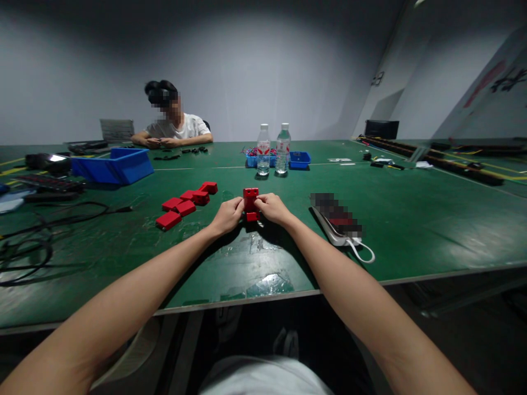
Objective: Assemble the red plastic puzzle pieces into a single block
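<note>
Between my two hands, just above the green table [395, 219], is an upright red block [250, 202] with dark round holes near its top. My left hand [229, 215] closes on its left side. With bent fingers, my right hand [272, 208] pinches its right side. A smaller red part shows at the bottom of the block; whether it is joined on I cannot tell. Several more red blocks [185, 208] lie in a loose cluster to the left of my left hand.
Two water bottles [263, 156] stand beyond my hands, by small blue trays [300, 160]. A phone on a white power bank [335, 222] lies at right. A large blue bin [117, 167] and black cables [45, 241] are at left. Another person [181, 129] sits across the table.
</note>
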A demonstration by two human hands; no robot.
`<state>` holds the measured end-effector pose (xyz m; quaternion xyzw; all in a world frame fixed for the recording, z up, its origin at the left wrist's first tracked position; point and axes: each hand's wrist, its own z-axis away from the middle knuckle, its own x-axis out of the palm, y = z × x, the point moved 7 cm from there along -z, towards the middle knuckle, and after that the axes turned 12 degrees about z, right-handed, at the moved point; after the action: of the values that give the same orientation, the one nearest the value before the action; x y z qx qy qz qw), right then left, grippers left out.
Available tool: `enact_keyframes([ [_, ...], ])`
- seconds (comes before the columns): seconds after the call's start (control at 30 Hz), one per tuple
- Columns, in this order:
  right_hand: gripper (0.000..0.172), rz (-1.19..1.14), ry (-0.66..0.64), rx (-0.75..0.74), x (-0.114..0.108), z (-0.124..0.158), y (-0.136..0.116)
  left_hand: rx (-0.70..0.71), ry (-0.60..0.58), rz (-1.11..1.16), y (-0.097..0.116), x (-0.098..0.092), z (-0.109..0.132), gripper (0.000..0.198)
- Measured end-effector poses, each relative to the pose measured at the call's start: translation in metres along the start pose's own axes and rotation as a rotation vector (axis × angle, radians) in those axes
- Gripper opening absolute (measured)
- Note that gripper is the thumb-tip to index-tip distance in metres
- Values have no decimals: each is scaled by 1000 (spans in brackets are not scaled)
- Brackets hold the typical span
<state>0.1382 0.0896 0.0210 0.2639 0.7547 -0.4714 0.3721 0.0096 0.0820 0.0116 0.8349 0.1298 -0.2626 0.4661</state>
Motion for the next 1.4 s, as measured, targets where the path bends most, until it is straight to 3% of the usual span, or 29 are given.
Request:
enact_keyframes([
  [0.2, 35, -39, 2, -42, 2, 0, -1, -21, -2, 28, -2, 1, 0, 49],
  [1.03, 30, -5, 20, -21, -1, 3, -3, -46, 20, 83, 3, -4, -1, 50],
  [1.4, 34, -32, 71, -16, -4, 3, 0, -169, -9, 497, -9, 5, -2, 61],
])
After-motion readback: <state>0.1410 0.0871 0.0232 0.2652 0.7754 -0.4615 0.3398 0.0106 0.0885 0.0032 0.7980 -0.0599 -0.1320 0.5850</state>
